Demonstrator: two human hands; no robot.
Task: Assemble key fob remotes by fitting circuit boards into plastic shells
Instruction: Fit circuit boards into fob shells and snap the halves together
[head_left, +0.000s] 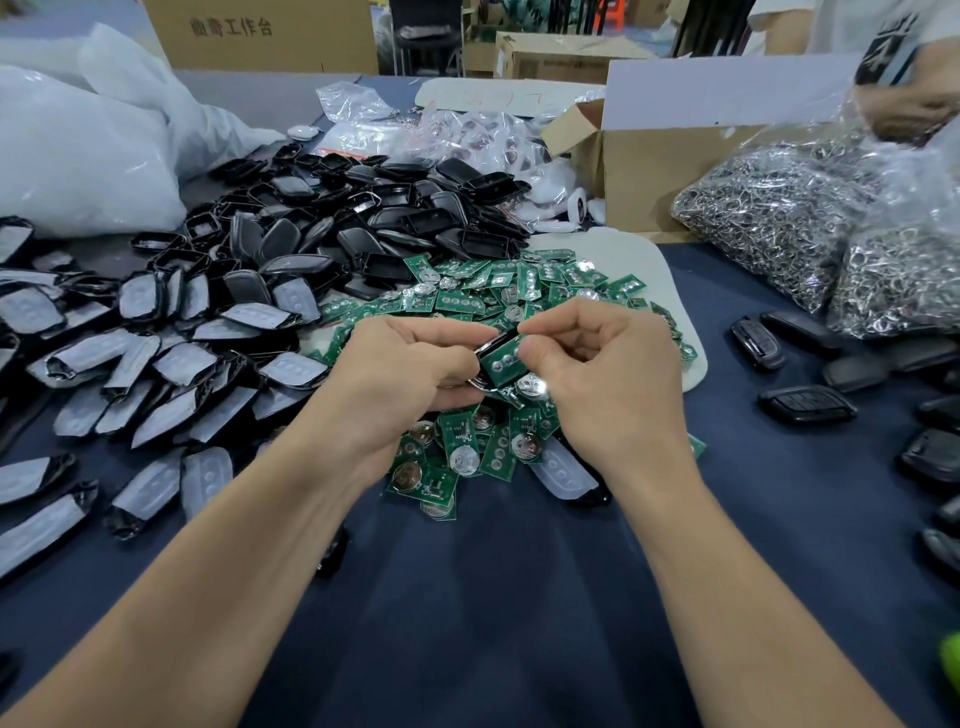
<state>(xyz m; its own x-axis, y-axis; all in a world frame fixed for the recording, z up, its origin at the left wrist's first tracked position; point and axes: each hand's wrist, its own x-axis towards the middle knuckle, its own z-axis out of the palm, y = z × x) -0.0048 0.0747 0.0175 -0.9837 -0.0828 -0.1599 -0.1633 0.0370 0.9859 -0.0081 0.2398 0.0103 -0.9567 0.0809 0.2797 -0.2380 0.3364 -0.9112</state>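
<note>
My left hand (400, 374) grips a black plastic shell (491, 349) from the left, over the middle of the table. A green circuit board (503, 364) lies in that shell, and my right hand (608, 374) pinches the board's right edge with thumb and forefinger. Both hands hover above a heap of loose green circuit boards (467, 452) with round coin cells. Much of the shell is hidden by my fingers.
Black shell halves (363, 228) are piled at the back centre, shells with grey rubber pads (156, 374) on the left. Assembled black fobs (805, 402) lie at the right. Bags of metal rings (779, 218), a cardboard box (654, 171) and another person's hand (904, 111) are behind.
</note>
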